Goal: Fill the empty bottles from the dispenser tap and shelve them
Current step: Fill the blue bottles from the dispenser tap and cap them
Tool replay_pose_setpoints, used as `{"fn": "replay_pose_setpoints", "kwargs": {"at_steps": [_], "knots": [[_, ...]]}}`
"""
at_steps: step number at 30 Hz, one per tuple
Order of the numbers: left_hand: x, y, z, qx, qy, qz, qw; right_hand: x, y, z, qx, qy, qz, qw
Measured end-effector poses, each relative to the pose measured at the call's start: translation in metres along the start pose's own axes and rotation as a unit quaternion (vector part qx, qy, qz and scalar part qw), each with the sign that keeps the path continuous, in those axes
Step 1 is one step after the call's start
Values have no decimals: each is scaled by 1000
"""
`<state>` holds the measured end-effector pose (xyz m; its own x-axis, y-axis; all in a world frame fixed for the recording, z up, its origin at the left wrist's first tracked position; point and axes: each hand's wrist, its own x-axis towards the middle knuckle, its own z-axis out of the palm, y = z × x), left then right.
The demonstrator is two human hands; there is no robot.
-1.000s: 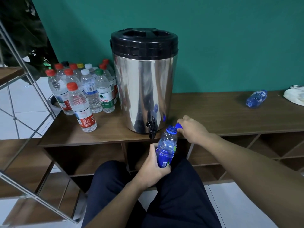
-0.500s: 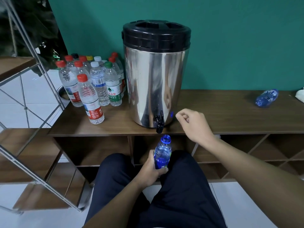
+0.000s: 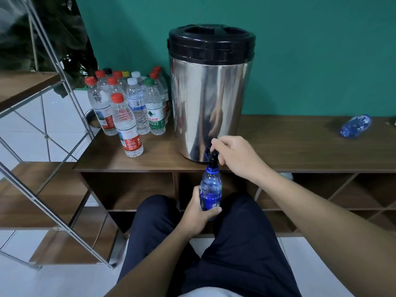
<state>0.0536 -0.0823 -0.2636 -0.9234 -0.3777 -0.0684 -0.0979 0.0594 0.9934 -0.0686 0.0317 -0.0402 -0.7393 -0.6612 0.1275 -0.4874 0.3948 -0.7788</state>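
Holding the blue bottle (image 3: pixel 210 190) upright, the left hand (image 3: pixel 198 213) has its fingers wrapped round the lower half, right over the label. Its open mouth sits directly under the black tap (image 3: pixel 212 156), pretty much touching the spout, so the long axis runs straight up from the left hand into the tap. No cap on it that I can see.

Just above and a bit to the right, the right hand (image 3: pixel 233 155) is on the tap lever, thumb and first fingers curled and pinching the top of it. It's clearly the nearer hand for working the tap, and the other one is busy anyway. Can't tell if water is running yet; too small to see any stream.

I'd guess the whole thing hinges on keeping that neck lined up under the spout while the lever goes down, otherwise it dribbles onto the lap.

Behind the right hand stands the steel dispenser (image 3: pixel 209 99) on the wooden bench (image 3: pixel 300 146). Off to the left of both hands is a bunch of capped clear bottles (image 3: pixel 128 108). Far right of the right hand, another blue bottle (image 3: pixel 355 126) lies on its side. The wooden shelves (image 3: pixel 27 86) are further left.
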Motion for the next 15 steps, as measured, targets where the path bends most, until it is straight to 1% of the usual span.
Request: {"fn": "replay_pose_setpoints", "kwargs": {"at_steps": [2,4,7,9,12,15], "knots": [[0,1,0,2,0,5,1000,2,3,2,33,0,18,999],[-2,3,1,6,-2,10,1000,3,10,4,109,7,52,993],[-5,6,1,5,3,10,1000,0,28,10,269,21,89,959],[-7,7,1,2,9,6,1000,-3,39,16,348,27,96,932],[-10,9,2,3,18,4,1000,-8,54,26,391,36,102,914],[-12,10,1,9,25,1,1000,-11,66,34,378,65,92,919]]}}
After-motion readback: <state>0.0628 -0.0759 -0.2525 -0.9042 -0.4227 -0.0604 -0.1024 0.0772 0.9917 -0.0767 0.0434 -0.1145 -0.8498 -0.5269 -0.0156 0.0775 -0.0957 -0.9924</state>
